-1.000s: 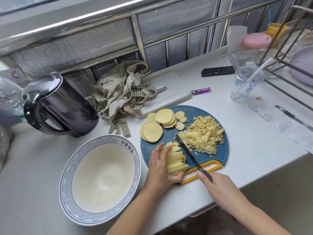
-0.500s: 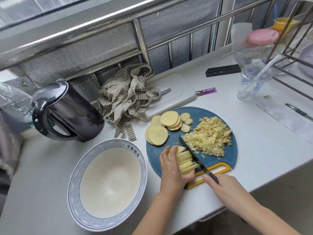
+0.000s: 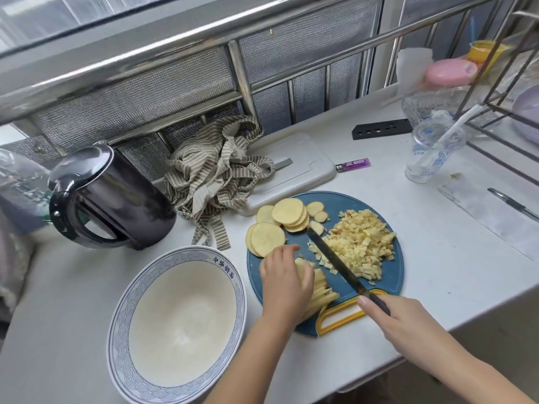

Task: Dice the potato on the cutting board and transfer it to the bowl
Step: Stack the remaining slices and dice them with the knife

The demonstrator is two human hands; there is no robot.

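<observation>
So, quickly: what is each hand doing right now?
Left hand: holds the potato strips.
Right hand: grips the knife.

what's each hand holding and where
Right hand grips the black-handled kitchen knife by its handle; left hand holds the stack of pale potato strips from above.

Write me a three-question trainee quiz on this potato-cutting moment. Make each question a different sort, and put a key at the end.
1. True or false: the bowl already holds diced potato.
2. The right hand grips: A) the knife B) a spoon C) a peeler.
3. Fill in the colour: the left hand holds the potato strips on the ___ cutting board.

Key: 1 false; 2 A; 3 blue.
</observation>
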